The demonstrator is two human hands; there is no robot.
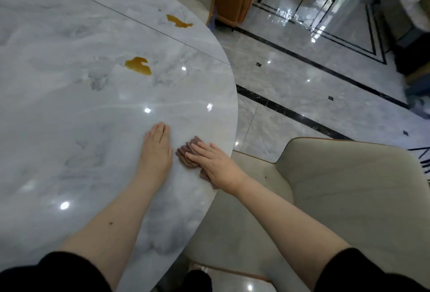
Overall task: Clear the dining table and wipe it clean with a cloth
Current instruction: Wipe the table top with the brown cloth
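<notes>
The round marble table (pixel 69 110) fills the left of the view, with an amber spill (pixel 139 65) near its middle and a second amber spill (pixel 178 21) farther back toward the rim. The left hand (pixel 156 149) lies flat on the bare tabletop, fingers (pixel 159 130) straight and held together, holding nothing. Just beside it, close to the table's edge, the right hand (pixel 213 160) presses palm-down on a folded brown cloth (pixel 187 149); its fingers (pixel 197 155) are straight and slightly spread across the fabric, not curled round it. The cloth's corners show past the fingertips. Right of the table stands a cream chair (pixel 337 198) on the glossy marble floor (pixel 302 87).
</notes>
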